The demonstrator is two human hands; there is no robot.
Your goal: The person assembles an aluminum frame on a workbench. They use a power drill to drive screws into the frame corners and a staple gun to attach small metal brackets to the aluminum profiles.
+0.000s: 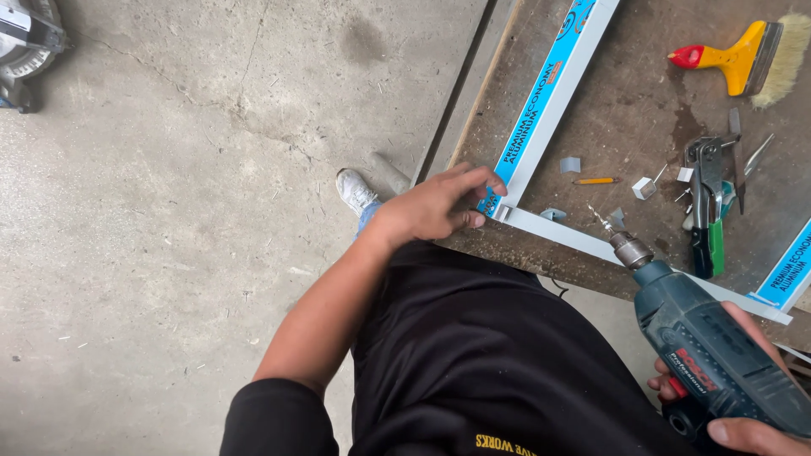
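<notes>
Left hand [439, 205]: fingers pinched on the corner joint of the aluminium frame [541, 110], at the worktop [642, 76] edge nearest the body.
Right hand [743, 397]: wrapped tight round the grip of a blue-green cordless drill [710, 346], bit pointing at the frame's lower rail, tip just above it.
Aluminium frame: white profile with blue printed film; one length running from the far edge down to the near-left corner, a second length running right along the near edge, meeting at the held corner.
Further right on the worktop: yellow-handled paintbrush [743, 55] with red tip, near the far right corner; pliers with green and black handles [708, 203]; orange pencil [596, 181]; small white offcuts [644, 187] between pencil and pliers.
Concrete floor [169, 211] left of the worktop; white shoe [355, 191] beside the worktop's near-left corner; part of a saw machine [25, 42] at the floor's far left.
</notes>
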